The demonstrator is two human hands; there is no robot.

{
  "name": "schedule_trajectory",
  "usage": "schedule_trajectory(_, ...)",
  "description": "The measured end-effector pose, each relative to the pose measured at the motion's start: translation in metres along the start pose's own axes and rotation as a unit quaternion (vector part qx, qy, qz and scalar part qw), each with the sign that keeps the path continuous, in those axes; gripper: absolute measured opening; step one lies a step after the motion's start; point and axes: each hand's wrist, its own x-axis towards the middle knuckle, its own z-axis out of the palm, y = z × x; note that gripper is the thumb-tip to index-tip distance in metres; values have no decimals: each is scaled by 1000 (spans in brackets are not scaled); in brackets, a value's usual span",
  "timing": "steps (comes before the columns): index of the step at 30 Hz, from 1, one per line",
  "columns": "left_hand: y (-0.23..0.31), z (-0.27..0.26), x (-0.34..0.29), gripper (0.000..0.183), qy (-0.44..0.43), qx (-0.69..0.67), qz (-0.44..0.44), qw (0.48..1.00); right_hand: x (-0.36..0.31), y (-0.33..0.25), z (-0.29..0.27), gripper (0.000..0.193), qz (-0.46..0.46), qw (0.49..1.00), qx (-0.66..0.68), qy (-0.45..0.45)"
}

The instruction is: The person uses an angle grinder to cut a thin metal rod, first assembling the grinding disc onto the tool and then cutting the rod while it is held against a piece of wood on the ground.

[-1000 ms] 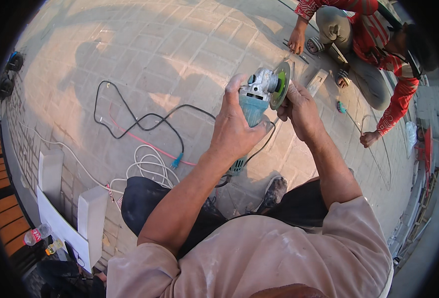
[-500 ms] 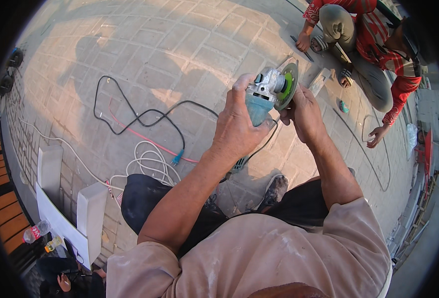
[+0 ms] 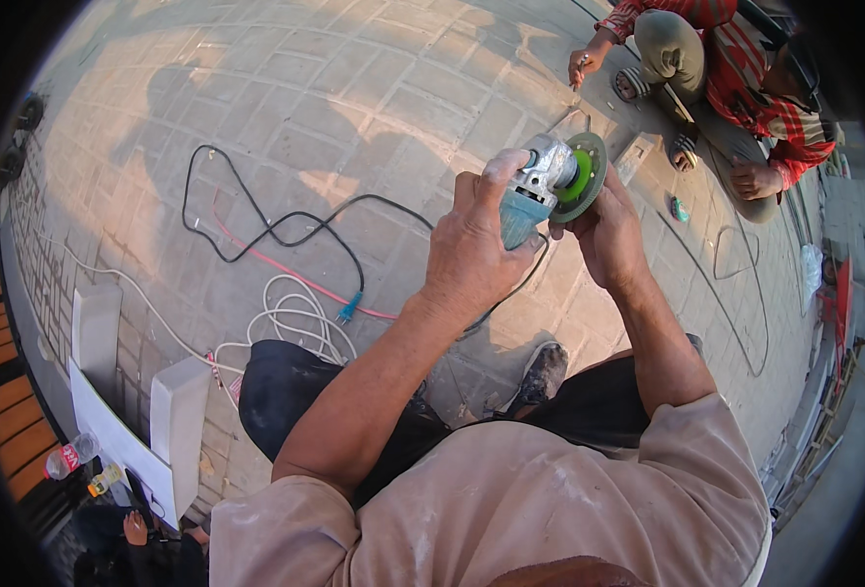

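Note:
My left hand (image 3: 473, 240) is wrapped around the teal body of an angle grinder (image 3: 528, 203), its thumb up by the silvery gear head. The grinder is held tilted above the paving, with its disc toward my right. Its round grinding disc (image 3: 579, 176) has a bright green centre and a dark grey-green rim. My right hand (image 3: 608, 233) is closed on the lower right edge of this disc; most of its fingertips are hidden behind it. A dark cord (image 3: 522, 284) trails below the grinder.
A black cord (image 3: 274, 227) with a blue plug (image 3: 350, 309) lies looped on the paving beside a coiled white cable (image 3: 290, 311) and a pink cord (image 3: 330, 293). A co-worker (image 3: 760, 93) crouches at the upper right. Bottles (image 3: 72, 454) stand lower left.
The grinder has shifted slightly right and turned, with both my hands still on it. The co-worker's one hand has drawn back to the knee; the other has risen from the ground.

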Motion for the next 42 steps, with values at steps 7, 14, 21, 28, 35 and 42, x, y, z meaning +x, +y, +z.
schedule_trajectory(7, -10, 7, 5, 91, -6, -87, 2, 996, 12, -3, -24, 38, 91, 994, -29, -54)
schedule_trajectory(14, -16, 14, 5, 91, -4, -165, -13, 986, -2, 7, -6, 32, -28, 969, -245, 17)
schedule_trajectory(21, -30, -6, 16, 96, -70, -203, -67, 974, 16, 3, -2, 30, 153, 986, 50, -50)
schedule_trajectory(28, 0, -22, -3, 104, -138, -422, -317, 838, 9, -7, -16, 72, -454, 722, -522, -32)
schedule_trajectory(35, 13, -18, -28, 104, -213, -544, -358, 728, 4, -15, -19, 73, -454, 690, -525, -204)
schedule_trajectory(42, 17, -55, -28, 105, -169, -594, -332, 713, 17, -39, 30, 77, -498, 679, -501, -201)
